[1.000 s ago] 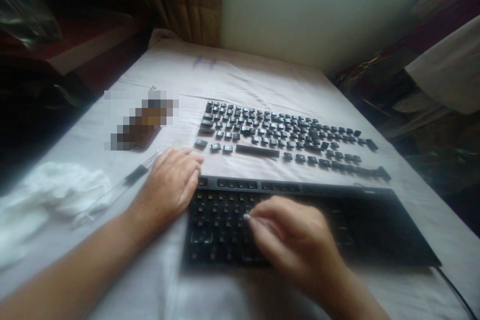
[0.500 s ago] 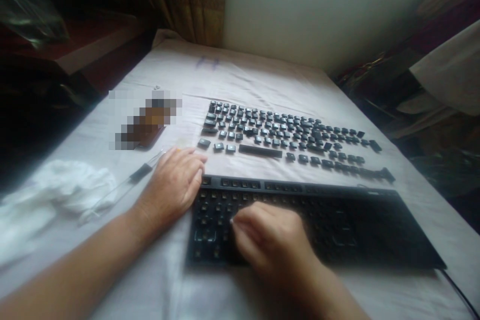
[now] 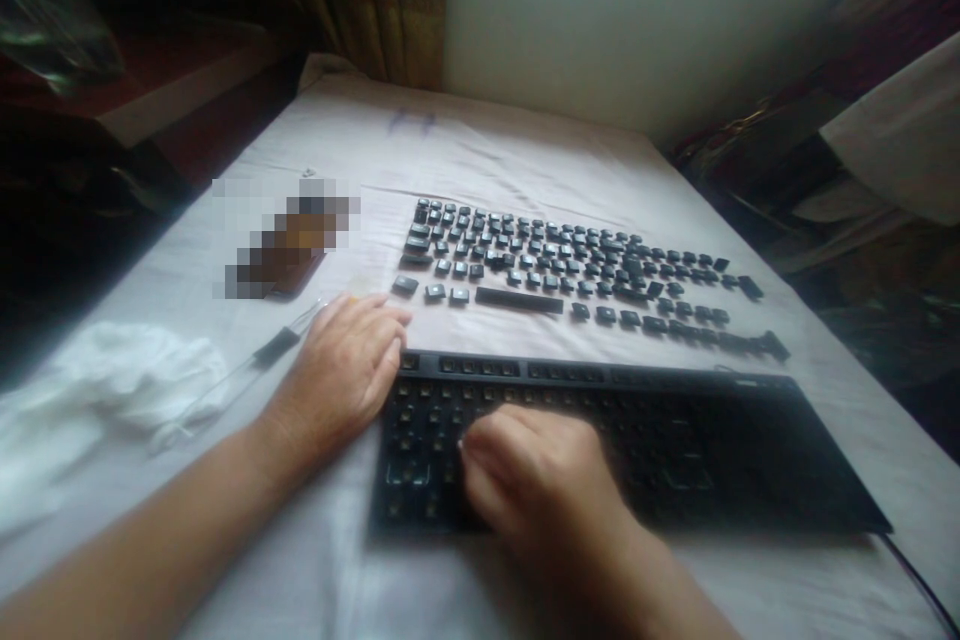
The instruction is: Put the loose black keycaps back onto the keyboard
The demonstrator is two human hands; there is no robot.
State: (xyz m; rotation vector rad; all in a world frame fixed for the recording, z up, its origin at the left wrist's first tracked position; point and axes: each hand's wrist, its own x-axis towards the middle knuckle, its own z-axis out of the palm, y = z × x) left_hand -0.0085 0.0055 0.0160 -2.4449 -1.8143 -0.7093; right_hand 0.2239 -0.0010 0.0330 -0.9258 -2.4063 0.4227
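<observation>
A black keyboard base without its keycaps lies on the pale cloth. My right hand is closed over its left half, fingers curled together; anything pinched in them is hidden. My left hand rests at the base's upper left corner, its fingers lying flat on the cloth and the thumb along the corner. Beyond the base, many loose black keycaps are laid out in rows, with the long spacebar in the nearer part.
White crumpled cloth lies at the left, beside a thin wire tool with a dark handle. Behind it is a blurred brown item. A black cable runs from the base's right corner.
Both hands keep nearly the same places and poses. The view has shifted very slightly, so things appear a little further left.
</observation>
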